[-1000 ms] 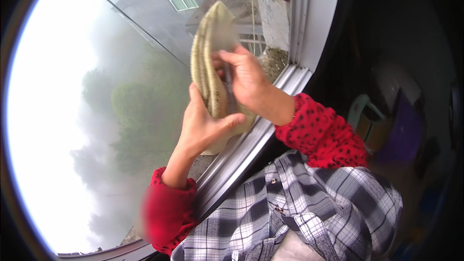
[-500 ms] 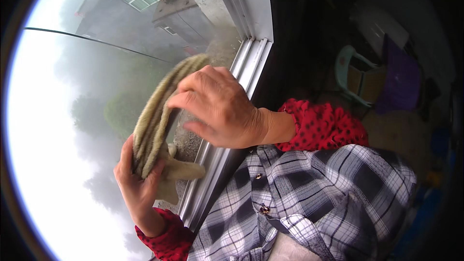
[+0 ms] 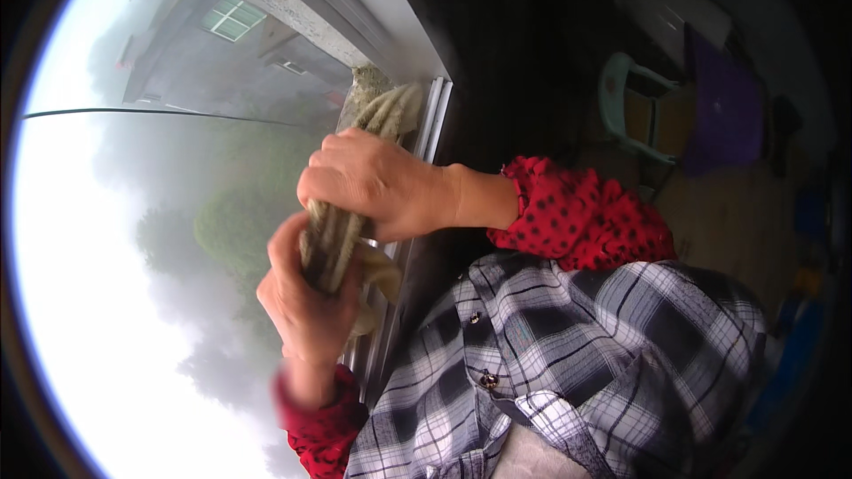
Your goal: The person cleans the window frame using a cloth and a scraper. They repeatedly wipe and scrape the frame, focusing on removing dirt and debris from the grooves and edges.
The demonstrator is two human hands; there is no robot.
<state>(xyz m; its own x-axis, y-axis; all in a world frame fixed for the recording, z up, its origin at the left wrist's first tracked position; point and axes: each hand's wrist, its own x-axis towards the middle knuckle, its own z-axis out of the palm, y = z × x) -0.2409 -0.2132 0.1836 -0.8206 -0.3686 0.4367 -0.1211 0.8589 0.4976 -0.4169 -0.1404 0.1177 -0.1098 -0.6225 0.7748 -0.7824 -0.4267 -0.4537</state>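
A beige striped cloth, bunched lengthwise into a thick strip and darkly soiled in places, is gripped in both hands over the window sill. My left hand is closed around its near end. Just beyond it, my right hand clasps the middle from above, fingers wrapped over. The cloth's far end fans out toward the window corner, and a loose paler flap hangs below, beside the left hand. What the palms cover is hidden.
A metal window track runs under my hands and meets a white frame. Outside are a cable, foggy trees and a grey building. Indoors, a pale green chair stands beside something purple.
My right hand's fingers have closed down over the cloth. Both hands have come closer together, the left moving up and right, and the cloth is more squeezed. The view has shifted slightly.
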